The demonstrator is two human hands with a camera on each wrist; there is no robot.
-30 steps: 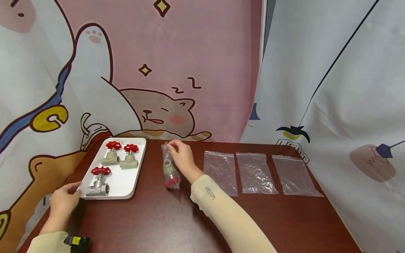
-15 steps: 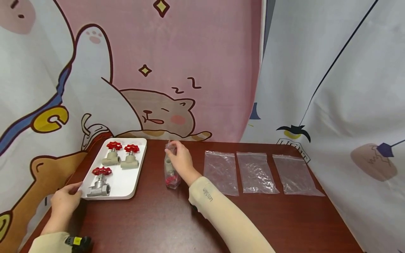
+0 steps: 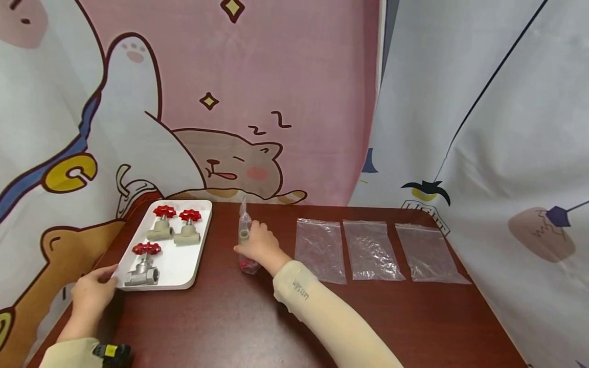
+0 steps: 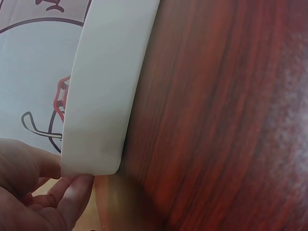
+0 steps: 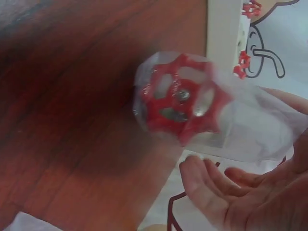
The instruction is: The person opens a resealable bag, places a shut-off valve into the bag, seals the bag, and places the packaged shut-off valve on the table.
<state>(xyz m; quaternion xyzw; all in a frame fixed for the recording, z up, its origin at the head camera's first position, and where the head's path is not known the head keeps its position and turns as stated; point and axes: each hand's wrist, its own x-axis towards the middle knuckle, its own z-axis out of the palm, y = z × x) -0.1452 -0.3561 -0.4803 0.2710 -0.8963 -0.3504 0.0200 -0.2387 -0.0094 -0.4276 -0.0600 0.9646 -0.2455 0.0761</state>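
A clear plastic bag (image 3: 245, 217) stands on the table, holding a valve with a beige body (image 3: 243, 236) and a red handwheel (image 5: 185, 98) low down. My right hand (image 3: 261, 245) is around the bag from the right. In the right wrist view its loosely bent fingers (image 5: 202, 187) are apart from the plastic, and the thumb side is partly hidden behind the bag. With its thumb and fingers, my left hand (image 3: 94, 292) pinches the near left corner of a white tray (image 4: 103, 96). In the tray lie two beige valves (image 3: 187, 235) and one silver valve (image 3: 143, 273), all with red handwheels.
To the right lie three flat clear zip bags, the left one (image 3: 319, 245), the middle one (image 3: 372, 250) and the right one (image 3: 428, 253). The dark red wooden table (image 3: 221, 327) meets a printed cloth (image 3: 313, 153) at its back edge.
My right hand has moved from the bag's top down to its middle, leaving the top uncovered. The bag has tipped more upright. My left hand stays at the tray corner.
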